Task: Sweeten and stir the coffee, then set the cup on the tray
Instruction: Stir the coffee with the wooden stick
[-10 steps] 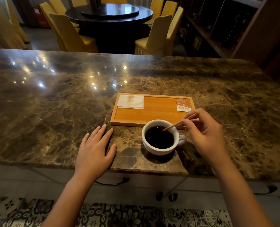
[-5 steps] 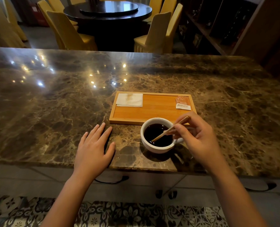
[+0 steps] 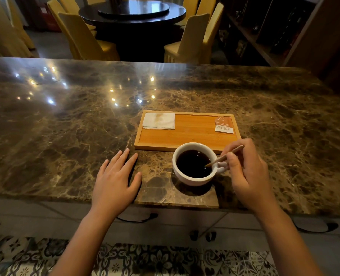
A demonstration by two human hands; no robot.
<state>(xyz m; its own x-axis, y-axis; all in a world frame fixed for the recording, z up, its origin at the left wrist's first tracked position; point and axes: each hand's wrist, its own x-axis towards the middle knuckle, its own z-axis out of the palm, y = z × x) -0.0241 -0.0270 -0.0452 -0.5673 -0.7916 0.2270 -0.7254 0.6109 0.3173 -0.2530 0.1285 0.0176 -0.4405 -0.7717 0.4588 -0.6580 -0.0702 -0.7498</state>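
Observation:
A white cup of black coffee stands on the marble counter, just in front of the wooden tray. My right hand pinches a thin wooden stir stick, whose lower end dips into the coffee at the cup's right side. The hand hides most of the cup's handle. My left hand lies flat on the counter to the left of the cup, fingers spread, holding nothing. On the tray lie a folded white napkin at the left and an orange sugar sachet at the right.
The brown marble counter stretches wide to the left and right of the tray. Its front edge runs just under my wrists. Beyond the counter stand yellow chairs around a dark round table, and shelves at the right.
The stick's tip has swung from the cup's middle to its right side and back into the coffee. My left hand has stayed flat in place.

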